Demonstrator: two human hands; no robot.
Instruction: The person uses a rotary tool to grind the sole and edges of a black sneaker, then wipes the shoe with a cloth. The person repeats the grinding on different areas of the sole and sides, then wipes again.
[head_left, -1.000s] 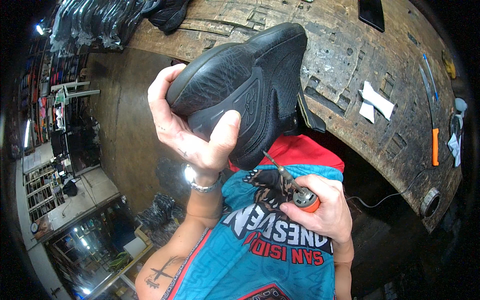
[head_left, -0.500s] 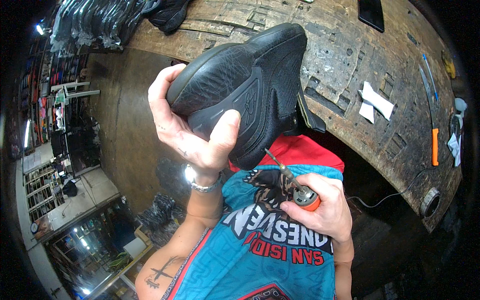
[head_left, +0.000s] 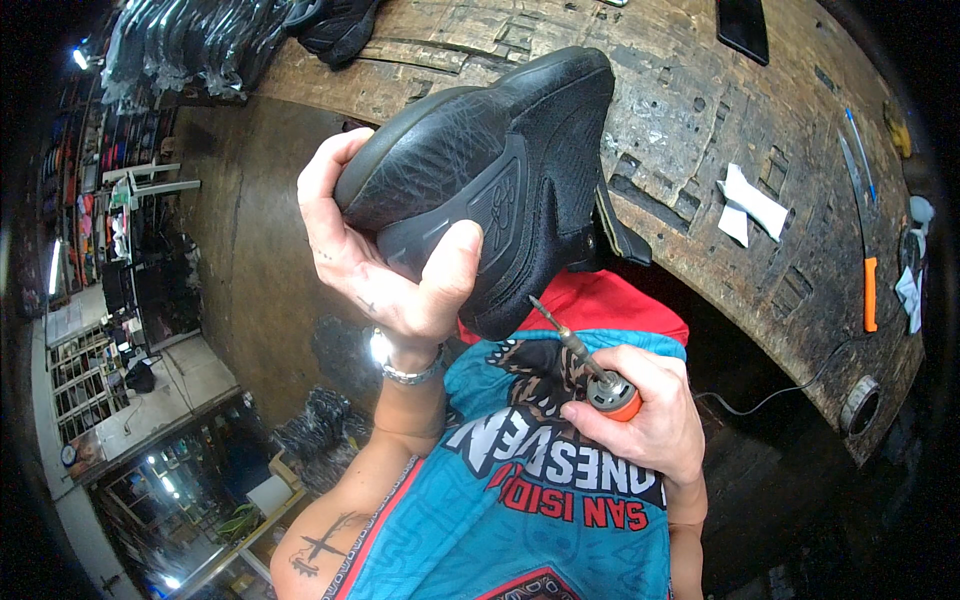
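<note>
A black sneaker (head_left: 470, 165) is held up over my lap, its sole side toward the upper left. My left hand (head_left: 390, 250) is closed around its toe end, the thumb across the side panel and the fingers behind the sole. My right hand (head_left: 645, 405) is wrapped round the orange handle of a soldering iron (head_left: 578, 350) with a grey collar and thin metal shaft. The slim tip points up at the shoe's lower edge; whether it touches cannot be made out. A grey cord (head_left: 760, 405) runs right from near my right hand.
The worn wooden workbench (head_left: 690, 130) holds a crumpled white paper (head_left: 750, 203), an orange-handled knife (head_left: 868, 290), a blue pen (head_left: 860, 150), a black phone (head_left: 742, 30) and a round tin (head_left: 860, 403). Another black shoe (head_left: 335, 30) and plastic-wrapped items (head_left: 180, 45) are at the far left.
</note>
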